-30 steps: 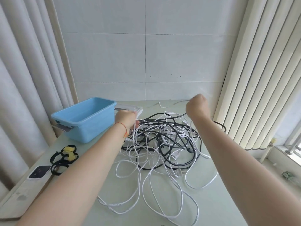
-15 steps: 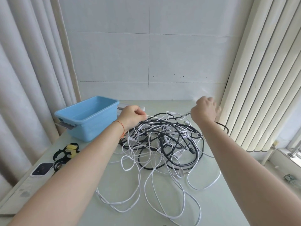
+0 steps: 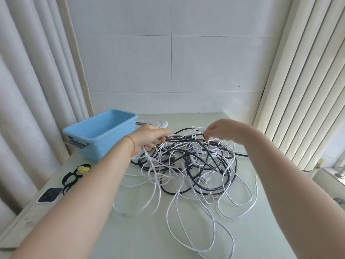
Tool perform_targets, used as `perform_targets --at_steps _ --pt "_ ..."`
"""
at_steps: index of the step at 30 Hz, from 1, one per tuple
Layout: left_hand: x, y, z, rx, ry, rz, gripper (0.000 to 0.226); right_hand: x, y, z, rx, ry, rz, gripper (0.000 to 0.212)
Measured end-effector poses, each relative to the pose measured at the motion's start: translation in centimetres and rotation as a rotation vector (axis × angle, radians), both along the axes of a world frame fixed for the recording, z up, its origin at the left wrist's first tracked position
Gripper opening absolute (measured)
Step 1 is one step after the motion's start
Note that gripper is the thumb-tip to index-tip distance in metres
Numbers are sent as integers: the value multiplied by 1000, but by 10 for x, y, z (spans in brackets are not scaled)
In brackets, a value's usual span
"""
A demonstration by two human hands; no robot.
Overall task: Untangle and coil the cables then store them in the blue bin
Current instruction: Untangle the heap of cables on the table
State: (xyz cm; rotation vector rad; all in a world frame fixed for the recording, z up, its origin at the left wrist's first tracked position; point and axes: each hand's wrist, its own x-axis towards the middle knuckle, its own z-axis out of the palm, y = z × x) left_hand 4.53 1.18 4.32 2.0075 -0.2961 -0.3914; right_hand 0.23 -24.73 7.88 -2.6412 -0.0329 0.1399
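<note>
Wide pale table (image 3: 130,230) fills the view, wall behind, curtains on both sides. On it, back left, sits the blue bin (image 3: 100,131), open-topped and with no cable in it, a clear lid (image 3: 155,124) lying just behind. Centre stage is the tangle of cables (image 3: 188,165): white cables (image 3: 242,202) sprawling in loose loops toward the near edge, black cables (image 3: 197,186) knotted through the middle of the heap. So the task looks barely started, with nothing coiled and nothing stored.

Left hand (image 3: 149,138) is clenched round a white strand at the heap's left edge, just beside the bin. Right hand (image 3: 222,130) hovers over the top of the pile, fingertips curled down and pinching at a white strand there, though blur makes the exact grip hard to read.

The risk from here: pull those two holds apart and the white line could cinch tight round the black loops it threads through, turning slack crossings into a real knot. A hard tug might also drag the whole heap, sweeping near loops off the table edge.

Smaller items on the left: black cable ties (image 3: 72,177) with a yellow tag, and a small white-framed device (image 3: 49,195) by the edge.
</note>
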Motion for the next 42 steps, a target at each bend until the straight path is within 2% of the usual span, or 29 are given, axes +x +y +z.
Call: perform_targets --at_steps 3,4,6,8,9,11,14,17,20,22,24,28,31,33,38,42 --pt "4 2 0 -67 53 43 30 13 -25 -11 165 -178 -425 22" --pt "3 -2 0 -87 48 55 29 18 -31 -16 145 -235 -556 23" --pt "2 -8 1 -143 26 79 27 16 -31 -19 -13 -253 -661 18" --pt "1 -11 0 -172 -27 48 21 11 -17 -17 -164 -233 -572 31" --pt "-1 -15 -1 -164 -59 14 17 9 -5 -14 -162 -249 -480 41" --pt "-7 -27 -2 -114 -119 -43 15 4 25 -5 12 -337 -263 50" --pt "-16 -50 1 -18 -299 -18 14 0 68 -2 294 -358 14 36" --pt "-19 -53 10 63 -412 4 11 3 79 -6 230 -238 85 24" --pt "-15 -38 21 176 -339 9 28 4 68 -6 272 -162 69 29" --pt "-9 -26 22 252 -251 0 37 4 56 -7 307 -161 33 25" --pt "-5 -19 21 152 -153 -44 35 4 47 -12 328 -175 21 16" --pt "-1 -13 17 -205 -31 -70 26 4 37 -19 307 -163 102 15" --pt "-1 -9 20 -485 91 -112 23 4 34 -23 454 -113 213 16" --pt "-2 -8 22 -589 135 -137 17 2 36 -23 494 -81 281 8" --pt "-7 -19 22 -556 77 -162 10 -4 62 -13 614 -111 370 11" --pt "-8 -19 22 -489 11 -73 14 -2 66 -5 764 -150 195 27"
